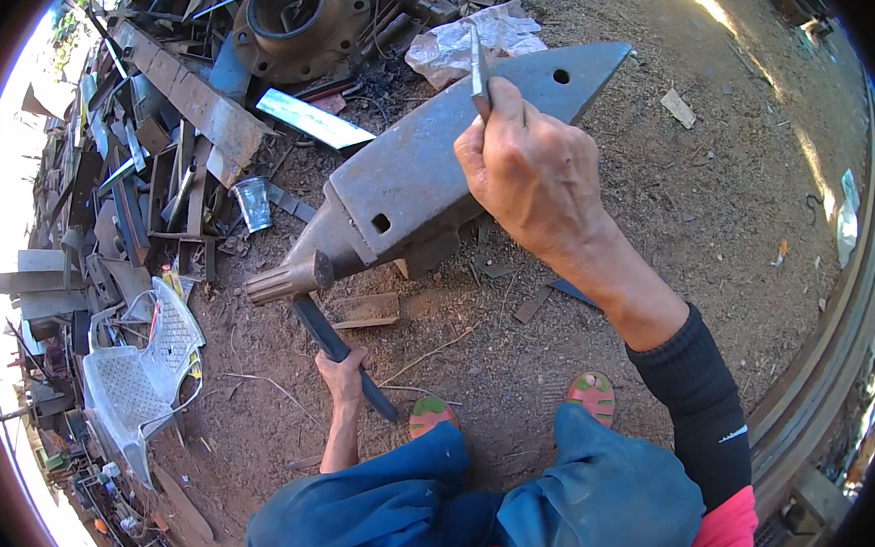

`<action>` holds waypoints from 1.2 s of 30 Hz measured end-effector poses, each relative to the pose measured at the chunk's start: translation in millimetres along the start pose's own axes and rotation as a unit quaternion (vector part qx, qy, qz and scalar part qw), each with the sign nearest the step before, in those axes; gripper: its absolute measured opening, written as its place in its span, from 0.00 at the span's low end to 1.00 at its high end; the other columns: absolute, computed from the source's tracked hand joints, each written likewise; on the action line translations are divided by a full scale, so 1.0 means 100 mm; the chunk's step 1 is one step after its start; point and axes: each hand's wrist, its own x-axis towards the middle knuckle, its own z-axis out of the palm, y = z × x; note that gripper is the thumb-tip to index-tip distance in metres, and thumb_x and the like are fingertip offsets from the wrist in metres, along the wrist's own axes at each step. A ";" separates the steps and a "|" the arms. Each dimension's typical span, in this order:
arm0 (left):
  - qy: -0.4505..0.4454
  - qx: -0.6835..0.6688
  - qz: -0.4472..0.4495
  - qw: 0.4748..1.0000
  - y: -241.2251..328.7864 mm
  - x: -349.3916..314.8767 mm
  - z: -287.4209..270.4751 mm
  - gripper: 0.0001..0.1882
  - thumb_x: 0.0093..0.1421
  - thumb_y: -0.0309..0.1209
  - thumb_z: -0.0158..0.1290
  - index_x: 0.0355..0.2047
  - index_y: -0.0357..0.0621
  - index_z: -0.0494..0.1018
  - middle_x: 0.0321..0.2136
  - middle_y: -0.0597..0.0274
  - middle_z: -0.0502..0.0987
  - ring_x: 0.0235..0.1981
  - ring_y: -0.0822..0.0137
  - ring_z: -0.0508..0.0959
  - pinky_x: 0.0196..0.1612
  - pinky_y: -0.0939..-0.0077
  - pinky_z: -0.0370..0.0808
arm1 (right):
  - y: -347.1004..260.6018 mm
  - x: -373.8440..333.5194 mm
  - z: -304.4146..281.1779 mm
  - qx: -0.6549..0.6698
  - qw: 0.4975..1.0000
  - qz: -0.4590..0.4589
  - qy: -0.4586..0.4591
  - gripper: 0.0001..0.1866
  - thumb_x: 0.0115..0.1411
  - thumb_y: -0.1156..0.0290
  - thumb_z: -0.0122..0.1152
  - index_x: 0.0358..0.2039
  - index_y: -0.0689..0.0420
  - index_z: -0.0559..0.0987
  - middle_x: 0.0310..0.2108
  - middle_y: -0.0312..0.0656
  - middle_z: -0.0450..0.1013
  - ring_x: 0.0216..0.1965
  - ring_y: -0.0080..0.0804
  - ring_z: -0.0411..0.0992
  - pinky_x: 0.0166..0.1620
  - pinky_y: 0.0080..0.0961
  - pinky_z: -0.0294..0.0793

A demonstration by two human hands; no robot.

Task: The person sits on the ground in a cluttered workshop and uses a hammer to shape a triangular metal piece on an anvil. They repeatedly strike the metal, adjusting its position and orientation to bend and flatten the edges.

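The right hand (529, 169) is gripping a thin metal blade (478, 70) upright above the anvil (413, 177). The left hand (343, 373) is closing around a dark handle (338, 346) below it.

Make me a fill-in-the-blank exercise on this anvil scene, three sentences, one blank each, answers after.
1. The right hand holds a thin metal strip upright on the ____.
2. The left hand closes around the dark handle of a ____, its head lying beside the anvil's base.
3. The white plastic ____ stands by the scrap pile.

Missing words: anvil; hammer; chair
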 end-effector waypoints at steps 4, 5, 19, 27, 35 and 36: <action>-0.018 0.010 -0.003 1.000 0.04 0.00 0.02 0.08 0.48 0.19 0.57 0.24 0.38 0.68 0.16 0.60 0.72 0.13 0.68 0.73 0.17 0.75 0.72 | 0.04 0.00 0.00 0.006 1.000 0.019 0.003 0.10 0.60 0.71 0.59 0.28 0.63 0.71 0.19 0.49 0.75 0.20 0.41 0.79 0.21 0.29 0.79; -0.015 0.005 -0.005 1.000 0.04 0.00 0.01 0.08 0.48 0.18 0.57 0.24 0.39 0.68 0.16 0.61 0.72 0.14 0.69 0.72 0.18 0.76 0.71 | 0.04 0.01 0.00 0.008 1.000 0.019 0.003 0.10 0.60 0.71 0.59 0.28 0.63 0.71 0.19 0.49 0.75 0.20 0.42 0.79 0.21 0.29 0.79; -0.011 -0.015 -0.006 1.000 0.08 -0.03 0.03 0.09 0.48 0.16 0.57 0.25 0.39 0.68 0.17 0.63 0.72 0.15 0.71 0.72 0.19 0.77 0.68 | 0.06 0.04 0.02 0.016 1.000 0.007 0.004 0.10 0.61 0.70 0.58 0.28 0.63 0.72 0.19 0.50 0.75 0.20 0.42 0.80 0.21 0.29 0.80; -0.016 -0.010 -0.014 1.000 0.07 -0.02 0.02 0.09 0.48 0.16 0.56 0.24 0.39 0.68 0.17 0.63 0.72 0.15 0.71 0.72 0.20 0.77 0.68 | 0.05 0.03 0.01 0.015 1.000 0.009 0.006 0.10 0.61 0.70 0.59 0.29 0.63 0.72 0.20 0.50 0.76 0.20 0.42 0.79 0.21 0.29 0.79; -0.008 -0.010 -0.013 1.000 0.14 -0.05 0.05 0.08 0.48 0.16 0.56 0.23 0.39 0.68 0.16 0.63 0.72 0.15 0.71 0.72 0.20 0.77 0.68 | 0.02 -0.01 0.00 0.005 1.000 0.011 0.002 0.09 0.60 0.71 0.59 0.29 0.63 0.72 0.19 0.49 0.76 0.20 0.42 0.79 0.22 0.29 0.79; -0.007 -0.009 -0.015 1.000 0.12 -0.04 0.05 0.08 0.48 0.16 0.56 0.22 0.39 0.68 0.16 0.63 0.72 0.15 0.71 0.72 0.20 0.77 0.68 | 0.03 -0.02 0.00 0.005 1.000 0.012 0.006 0.09 0.60 0.71 0.59 0.29 0.63 0.72 0.19 0.49 0.76 0.19 0.42 0.79 0.21 0.29 0.79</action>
